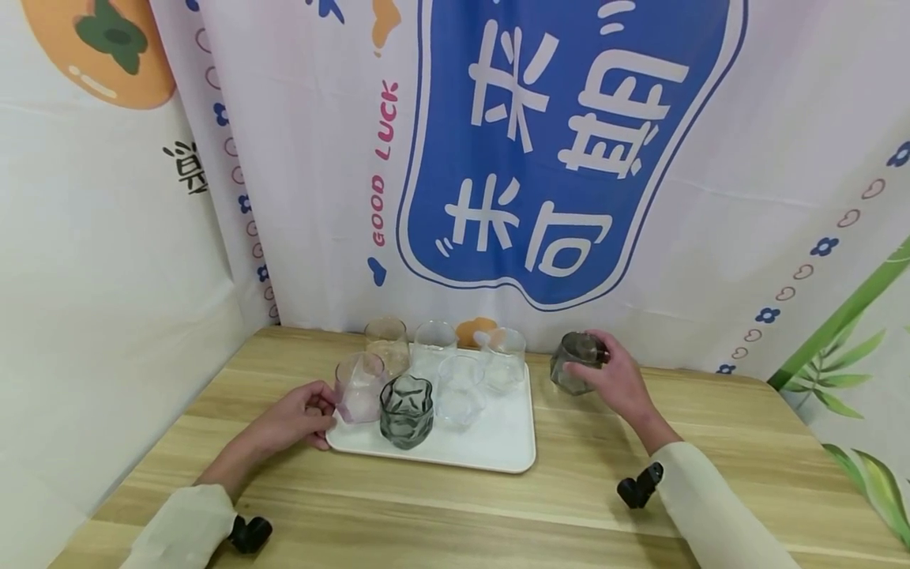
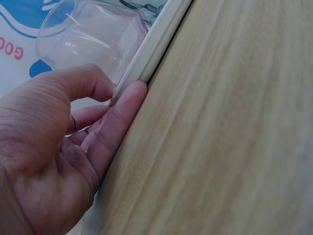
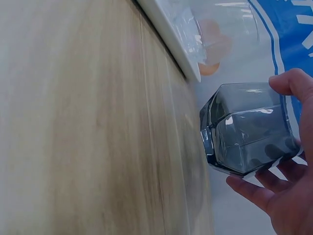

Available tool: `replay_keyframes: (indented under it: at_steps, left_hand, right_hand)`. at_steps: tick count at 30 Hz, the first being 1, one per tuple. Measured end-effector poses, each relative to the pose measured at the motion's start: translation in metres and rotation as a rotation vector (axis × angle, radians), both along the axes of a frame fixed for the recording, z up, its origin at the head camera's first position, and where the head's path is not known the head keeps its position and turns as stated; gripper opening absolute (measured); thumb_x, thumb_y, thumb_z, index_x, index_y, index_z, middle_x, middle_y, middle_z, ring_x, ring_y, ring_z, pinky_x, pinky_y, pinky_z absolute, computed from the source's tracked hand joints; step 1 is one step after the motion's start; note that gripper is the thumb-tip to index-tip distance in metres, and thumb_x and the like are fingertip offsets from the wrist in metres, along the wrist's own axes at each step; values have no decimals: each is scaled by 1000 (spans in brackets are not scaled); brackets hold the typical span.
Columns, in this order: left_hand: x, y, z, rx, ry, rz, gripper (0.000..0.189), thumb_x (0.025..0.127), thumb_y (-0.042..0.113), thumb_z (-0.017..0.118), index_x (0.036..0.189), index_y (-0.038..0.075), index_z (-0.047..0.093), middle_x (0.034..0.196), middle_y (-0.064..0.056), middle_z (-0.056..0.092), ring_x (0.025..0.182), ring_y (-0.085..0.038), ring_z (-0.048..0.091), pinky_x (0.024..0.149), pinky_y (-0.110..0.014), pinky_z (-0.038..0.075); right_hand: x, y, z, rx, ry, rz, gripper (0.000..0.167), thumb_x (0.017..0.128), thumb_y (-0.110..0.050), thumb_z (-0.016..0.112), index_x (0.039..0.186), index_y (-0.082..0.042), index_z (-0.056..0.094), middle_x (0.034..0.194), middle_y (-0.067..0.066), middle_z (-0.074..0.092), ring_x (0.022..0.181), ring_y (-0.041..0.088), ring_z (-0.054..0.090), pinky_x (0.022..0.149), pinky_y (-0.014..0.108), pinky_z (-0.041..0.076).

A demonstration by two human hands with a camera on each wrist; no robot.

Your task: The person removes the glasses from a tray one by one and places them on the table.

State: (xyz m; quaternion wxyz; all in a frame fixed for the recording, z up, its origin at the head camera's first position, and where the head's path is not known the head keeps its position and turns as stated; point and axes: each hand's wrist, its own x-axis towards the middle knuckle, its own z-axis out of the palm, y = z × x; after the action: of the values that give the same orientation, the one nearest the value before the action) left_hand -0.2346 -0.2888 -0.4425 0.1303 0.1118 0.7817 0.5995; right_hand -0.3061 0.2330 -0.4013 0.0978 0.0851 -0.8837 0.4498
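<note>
My right hand [image 1: 617, 378] grips a dark grey faceted glass [image 1: 569, 365] to the right of the white tray [image 1: 490, 454]. In the right wrist view, thumb and fingers curl round that glass [image 3: 249, 129], whose base is close to the wooden table; whether it touches is hard to tell. At the tray's left front corner, my left hand [image 1: 302, 415] pinches the rim between thumb and fingers, as the left wrist view shows. Close to that hand stands a pinkish glass [image 1: 359, 387]. Beside it on the tray is a smoky green wavy glass [image 1: 407, 412].
Also on the tray stand an amber-tinted glass [image 1: 387, 344] and several clear ones, among them a clear glass [image 1: 460, 395] near the middle. Behind the wooden table [image 1: 441, 521] hangs a printed cloth [image 1: 320, 197], close to the back glasses.
</note>
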Motion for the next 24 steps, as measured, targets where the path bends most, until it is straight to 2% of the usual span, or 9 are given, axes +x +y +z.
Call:
replay_keyframes:
  at_steps: [6, 17, 24]
  left_hand:
    - [1, 0, -2, 14, 7, -3, 31, 94, -4, 63, 119, -13, 47, 100, -16, 49, 78, -23, 60, 64, -37, 64]
    - [0, 0, -3, 20, 9, -3, 31, 93, -5, 63, 119, -13, 47, 97, -14, 49, 77, -23, 60, 63, -37, 64]
    - [-1, 1, -1, 6, 3, 8, 31, 93, -5, 63, 118, -12, 47, 97, -14, 48, 77, -23, 60, 64, -36, 64]
  right_hand:
    - [-6, 2, -2, -2, -20, -14, 81, 87, -36, 83, 149, -4, 43, 143, 24, 51, 126, 41, 51, 102, 54, 48]
    - [-8, 2, -6, 19, -32, -9, 83, 88, -37, 82, 151, -2, 41, 147, 26, 47, 129, 42, 48, 106, 58, 46]
    - [-10, 7, -8, 39, -54, -10, 86, 89, -43, 80, 153, -3, 38, 149, 27, 44, 131, 44, 46, 105, 59, 45]
